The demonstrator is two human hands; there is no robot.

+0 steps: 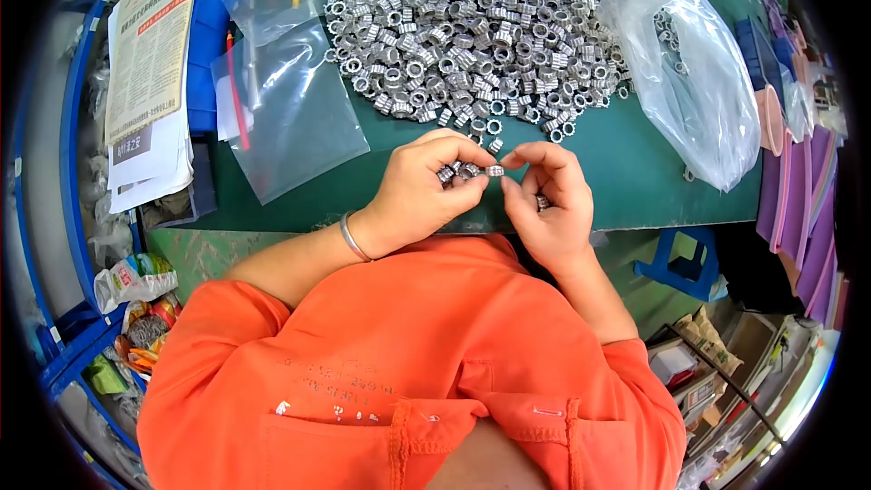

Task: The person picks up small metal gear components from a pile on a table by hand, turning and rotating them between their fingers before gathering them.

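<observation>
By the green table [635, 191], left hand [422, 183] clamps toothed metal rings [467, 171]; right hand [560, 218] clasps one ring [543, 202].

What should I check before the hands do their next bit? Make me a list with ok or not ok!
1. Left hand has hold of some small metal rings: ok.
2. One ring sticks out at its fingertips: ok.
3. Right hand has something metal tucked in its fingers: ok.
4. Big pile all together: not ok, a few rings lie loose at its near edge.
5. Bracelet away from the pile: ok.
6. Every ring undamaged: cannot tell, too small.
</observation>
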